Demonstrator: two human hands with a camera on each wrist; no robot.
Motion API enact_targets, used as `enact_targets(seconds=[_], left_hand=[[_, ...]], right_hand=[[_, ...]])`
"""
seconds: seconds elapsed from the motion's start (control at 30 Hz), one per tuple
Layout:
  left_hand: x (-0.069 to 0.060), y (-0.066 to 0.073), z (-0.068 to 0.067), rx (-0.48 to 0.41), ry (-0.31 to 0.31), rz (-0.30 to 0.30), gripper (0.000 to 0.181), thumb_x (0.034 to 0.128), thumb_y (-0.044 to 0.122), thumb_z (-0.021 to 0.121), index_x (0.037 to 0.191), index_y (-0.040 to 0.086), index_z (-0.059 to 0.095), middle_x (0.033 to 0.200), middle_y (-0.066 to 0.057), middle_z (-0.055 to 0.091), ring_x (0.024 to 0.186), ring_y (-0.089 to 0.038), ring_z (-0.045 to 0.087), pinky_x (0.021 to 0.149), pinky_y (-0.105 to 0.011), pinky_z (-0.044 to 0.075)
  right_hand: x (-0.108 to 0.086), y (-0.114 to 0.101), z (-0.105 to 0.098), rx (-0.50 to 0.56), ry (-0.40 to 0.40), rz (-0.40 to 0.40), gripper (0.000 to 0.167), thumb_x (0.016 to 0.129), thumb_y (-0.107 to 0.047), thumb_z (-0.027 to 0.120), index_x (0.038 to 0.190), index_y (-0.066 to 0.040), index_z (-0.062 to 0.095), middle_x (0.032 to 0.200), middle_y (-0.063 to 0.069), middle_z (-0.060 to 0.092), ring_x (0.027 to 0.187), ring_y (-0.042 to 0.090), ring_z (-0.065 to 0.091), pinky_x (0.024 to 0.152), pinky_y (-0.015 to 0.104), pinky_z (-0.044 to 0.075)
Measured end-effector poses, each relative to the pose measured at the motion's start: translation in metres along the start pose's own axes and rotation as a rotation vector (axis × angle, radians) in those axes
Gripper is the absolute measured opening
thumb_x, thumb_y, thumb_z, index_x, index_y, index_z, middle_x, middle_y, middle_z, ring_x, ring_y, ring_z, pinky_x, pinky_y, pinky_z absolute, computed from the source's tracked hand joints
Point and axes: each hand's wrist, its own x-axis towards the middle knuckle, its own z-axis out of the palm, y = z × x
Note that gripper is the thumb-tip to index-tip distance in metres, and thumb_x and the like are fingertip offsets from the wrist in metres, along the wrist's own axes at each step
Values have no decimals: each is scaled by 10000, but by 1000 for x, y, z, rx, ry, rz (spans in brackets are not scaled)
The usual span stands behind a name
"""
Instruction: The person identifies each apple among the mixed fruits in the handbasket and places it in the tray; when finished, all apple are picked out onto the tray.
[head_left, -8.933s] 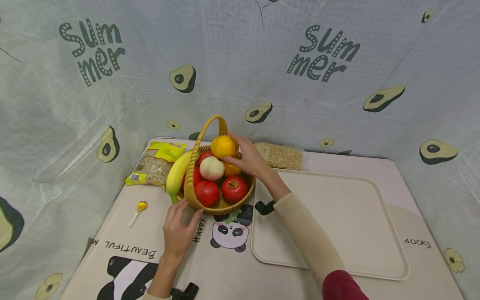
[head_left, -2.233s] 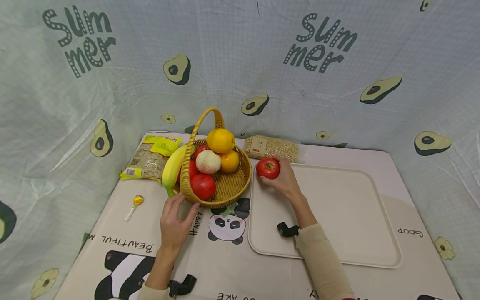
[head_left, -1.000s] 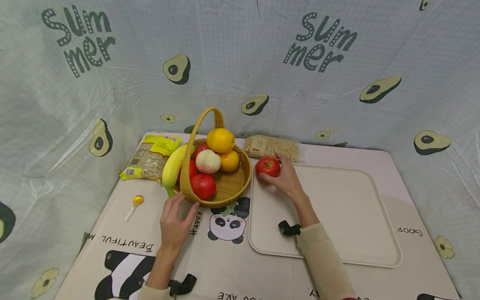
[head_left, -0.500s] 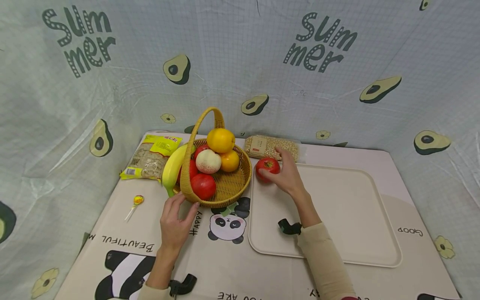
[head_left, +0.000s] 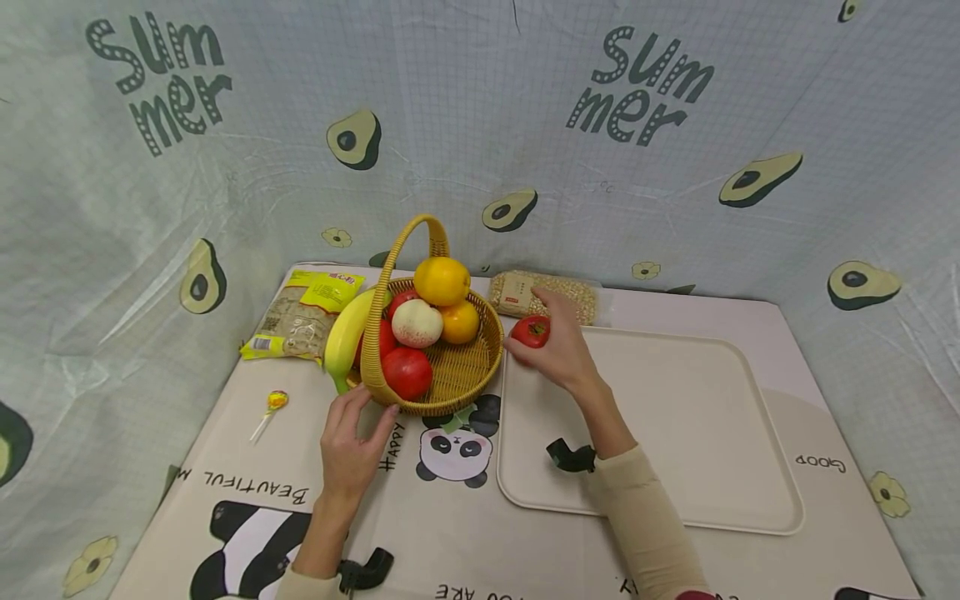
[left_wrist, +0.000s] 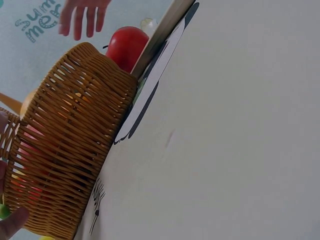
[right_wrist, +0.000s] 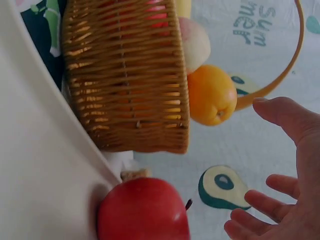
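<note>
One tan woven wicker basket (head_left: pixel 447 405) holds one curved yellow banana (head_left: pixel 347 340), one pale pink-speckled peach (head_left: pixel 417 323), two round orange fruits (head_left: pixel 442 281) and three visible round red fruits (head_left: pixel 407 374). At right, one glossy red apple (head_left: pixel 529 331) and one beige rectangular tray (head_left: pixel 712 442). Two printed plastic food bags (head_left: pixel 300 317) lie far; one yellow-headed lollipop (head_left: pixel 277 400), left. Hands: one left hand (head_left: pixel 351 450), one right hand (head_left: pixel 561 348).

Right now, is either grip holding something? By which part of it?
The left grip holds the basket by its near rim, at the handle's foot. The right grip holds nothing.
</note>
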Motion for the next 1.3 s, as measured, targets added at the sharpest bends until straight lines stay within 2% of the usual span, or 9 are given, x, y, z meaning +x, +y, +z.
enact_targets(seconds=[0.2, 0.47, 0.63, 0.87, 1.13, 1.3], left_hand=[[1, 3, -2, 8, -31, -27, 422, 796, 104, 825, 1172, -22, 682, 1169, -177, 664, 1137, -300, 606, 1082, -37, 359], [1, 2, -1, 4, -22, -15, 425, 785, 97, 829, 1166, -23, 684, 1158, -178, 665, 1127, -304, 608, 1079, -38, 365], [0, 1, -1, 2, -20, -8, 426, 784, 96, 828, 1166, -24, 684, 1156, -181, 667, 1119, -304, 611, 1079, -40, 367], [1, 1, 0, -1, -12, 2, 428, 776, 79, 827, 1167, -20, 683, 1153, -177, 667, 1117, -300, 612, 1081, -44, 370], [1, -1, 1, -8, 13, 28, 431, 762, 51, 826, 1163, -25, 685, 1135, -184, 670, 1099, -310, 618, 1078, -46, 375], [0, -1, -1, -2, -6, 11, 434, 771, 74, 830, 1169, -21, 686, 1147, -182, 668, 1112, -307, 614, 1078, -43, 372]], right_hand=[[0, -15, 9, -17, -50, -38, 873, 805, -395, 798, 1517, -125, 373, 1551, 117, 401, 1434, 342, 382, 1150, 566, 418], [3, -31, 28, 37, -112, -108, 855, 801, -358, 814, 1495, -86, 394, 1506, 133, 432, 1341, 328, 470, 1126, 501, 465], [4, -38, 41, 42, -156, -150, 827, 807, -357, 806, 1479, -86, 409, 1485, 115, 460, 1388, 293, 426, 1186, 510, 394], [5, -42, 56, 10, -213, -194, 802, 810, -335, 809, 1468, -91, 419, 1455, 71, 472, 1344, 263, 465, 1183, 452, 413], [4, -51, 70, -57, -308, -270, 732, 831, -312, 798, 1430, -56, 464, 1453, 109, 485, 1337, 254, 470, 1180, 415, 421], [4, -53, 78, -105, -337, -337, 664, 846, -298, 800, 1399, -85, 501, 1428, 84, 501, 1336, 233, 469, 1185, 385, 416]])
